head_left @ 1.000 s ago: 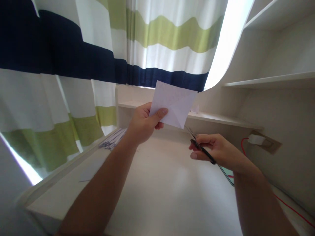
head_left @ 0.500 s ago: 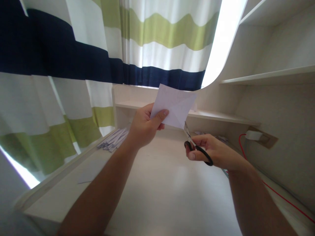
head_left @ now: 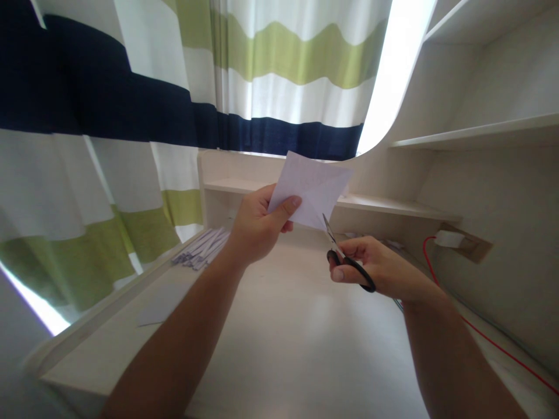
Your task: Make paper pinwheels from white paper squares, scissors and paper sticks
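My left hand [head_left: 262, 224] pinches a white sheet of paper [head_left: 312, 186] by its left edge, thumb on top, holding it up above the desk. Faint crease lines cross the paper. In my right hand [head_left: 364, 262] is a pair of scissors [head_left: 331, 235] with black handles, my fingers through the loops. Their blades point up and left, and the tip overlaps the paper's lower right corner. Whether the paper lies between the blades is hard to make out.
A pile of thin paper strips [head_left: 203, 247] lies at the desk's left, with a flat white sheet [head_left: 163, 304] nearer me. Shelves [head_left: 476, 134] and a white plug [head_left: 449, 238] with a red cable [head_left: 502, 349] are on the right. Striped curtains [head_left: 292, 96] hang behind.
The paper has shifted slightly right and tilted. The scissors' blades have come closer together, and their tip now overlaps the paper's lower corner.
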The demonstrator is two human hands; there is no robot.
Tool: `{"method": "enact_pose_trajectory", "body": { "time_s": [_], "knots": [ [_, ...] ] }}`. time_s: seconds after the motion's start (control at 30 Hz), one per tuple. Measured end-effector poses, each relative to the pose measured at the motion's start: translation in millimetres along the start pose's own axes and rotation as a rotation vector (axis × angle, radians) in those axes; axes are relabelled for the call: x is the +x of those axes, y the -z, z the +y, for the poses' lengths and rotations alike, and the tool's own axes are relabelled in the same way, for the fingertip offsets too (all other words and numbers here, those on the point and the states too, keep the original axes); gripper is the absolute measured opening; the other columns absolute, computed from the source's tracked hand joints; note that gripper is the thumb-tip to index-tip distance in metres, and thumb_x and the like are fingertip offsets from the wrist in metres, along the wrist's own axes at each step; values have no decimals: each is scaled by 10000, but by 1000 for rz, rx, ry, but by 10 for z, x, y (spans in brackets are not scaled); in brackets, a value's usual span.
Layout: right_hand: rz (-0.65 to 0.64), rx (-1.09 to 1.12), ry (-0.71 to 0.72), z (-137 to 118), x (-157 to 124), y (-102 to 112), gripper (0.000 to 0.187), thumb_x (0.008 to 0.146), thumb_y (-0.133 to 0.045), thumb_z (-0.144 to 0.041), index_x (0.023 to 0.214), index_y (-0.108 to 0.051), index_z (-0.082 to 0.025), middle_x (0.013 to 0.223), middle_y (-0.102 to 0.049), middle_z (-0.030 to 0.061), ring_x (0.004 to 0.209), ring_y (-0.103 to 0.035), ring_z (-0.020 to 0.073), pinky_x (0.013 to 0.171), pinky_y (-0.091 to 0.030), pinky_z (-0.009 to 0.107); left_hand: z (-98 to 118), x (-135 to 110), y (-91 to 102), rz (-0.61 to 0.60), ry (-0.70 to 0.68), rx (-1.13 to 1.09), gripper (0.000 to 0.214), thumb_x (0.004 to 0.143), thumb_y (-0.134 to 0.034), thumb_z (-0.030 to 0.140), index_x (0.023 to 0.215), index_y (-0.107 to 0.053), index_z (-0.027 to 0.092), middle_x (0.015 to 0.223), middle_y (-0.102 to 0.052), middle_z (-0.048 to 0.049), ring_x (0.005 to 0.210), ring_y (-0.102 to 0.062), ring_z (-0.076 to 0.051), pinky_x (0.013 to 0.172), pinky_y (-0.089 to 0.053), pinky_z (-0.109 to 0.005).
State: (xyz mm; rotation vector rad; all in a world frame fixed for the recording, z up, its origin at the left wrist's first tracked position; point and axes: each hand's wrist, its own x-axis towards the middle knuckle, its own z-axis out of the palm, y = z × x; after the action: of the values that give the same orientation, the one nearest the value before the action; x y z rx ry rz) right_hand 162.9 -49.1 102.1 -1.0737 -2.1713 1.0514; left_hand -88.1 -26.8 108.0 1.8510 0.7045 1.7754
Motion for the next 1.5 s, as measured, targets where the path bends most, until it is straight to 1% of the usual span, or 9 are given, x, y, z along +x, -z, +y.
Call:
{"method": "enact_pose_trajectory", "body": {
  "time_s": [0.23, 0.43, 0.6, 0.83, 0.97, 1.2, 1.3, 1.5],
  "knots": [
    [2, -2, 4, -2, -8, 2, 401, 806, -853, -521, 744, -632, -193, 676, -450, -36, 630, -363, 122, 555, -264, 284, -7, -5, 4, 5, 0, -5, 337, 930, -776, 494, 825, -724, 178, 635, -657, 0, 528, -592, -110, 486, -455, -207],
    [6, 7, 14, 13, -7, 3, 403, 805, -858, -522, 750, -627, -197, 696, -443, -33, 639, -358, 125, 556, -259, 287, 34, -16, -16, 1, 6, -14, 331, 934, -774, 477, 808, -713, 177, 634, -637, 6, 536, -603, -110, 483, -460, -203],
    [14, 4, 17, 36, -1, 13, 411, 815, -849, -531, 741, -615, -201, 684, -425, -41, 630, -348, 122, 556, -253, 293, 27, -9, -14, -2, 10, -7, 326, 936, -769, 473, 810, -710, 178, 627, -639, 9, 530, -599, -109, 482, -455, -202],
    [14, 19, -2, 81, 19, 22, 473, 807, -855, -540, 684, -541, -208, 659, -360, -60, 609, -297, 114, 563, -207, 301, -12, 5, 3, -18, 39, -33, 322, 942, -763, 456, 793, -696, 178, 592, -627, 14, 503, -574, -100, 462, -417, -195],
    [28, -3, -18, 116, 21, 28, 451, 815, -847, -551, 697, -586, -203, 646, -398, -59, 595, -299, 112, 562, -210, 303, -13, 9, 3, -10, 94, -57, 309, 924, -771, 446, 792, -690, 178, 588, -609, 15, 496, -568, -107, 444, -417, -201],
    [61, -19, -41, 119, 23, 36, 446, 792, -868, -546, 666, -618, -198, 603, -438, -55, 560, -327, 107, 538, -212, 299, -10, 17, 5, -4, 134, -70, 280, 910, -775, 434, 830, -719, 171, 606, -629, 8, 497, -576, -110, 435, -415, -205],
    [82, -39, -45, 125, 23, 46, 436, 795, -869, -525, 648, -625, -195, 574, -433, -56, 544, -345, 105, 526, -208, 298, 4, 21, 1, 0, 140, -71, 279, 905, -778, 424, 817, -713, 167, 602, -625, 9, 495, -574, -108, 435, -414, -202],
    [128, -91, -56, 150, 19, 69, 426, 792, -866, -525, 640, -651, -191, 575, -505, -37, 540, -389, 108, 529, -245, 295, 13, 23, 2, -15, 146, -97, 285, 911, -778, 415, 791, -700, 169, 570, -609, 14, 473, -551, -97, 427, -393, -195]
  ]
}}
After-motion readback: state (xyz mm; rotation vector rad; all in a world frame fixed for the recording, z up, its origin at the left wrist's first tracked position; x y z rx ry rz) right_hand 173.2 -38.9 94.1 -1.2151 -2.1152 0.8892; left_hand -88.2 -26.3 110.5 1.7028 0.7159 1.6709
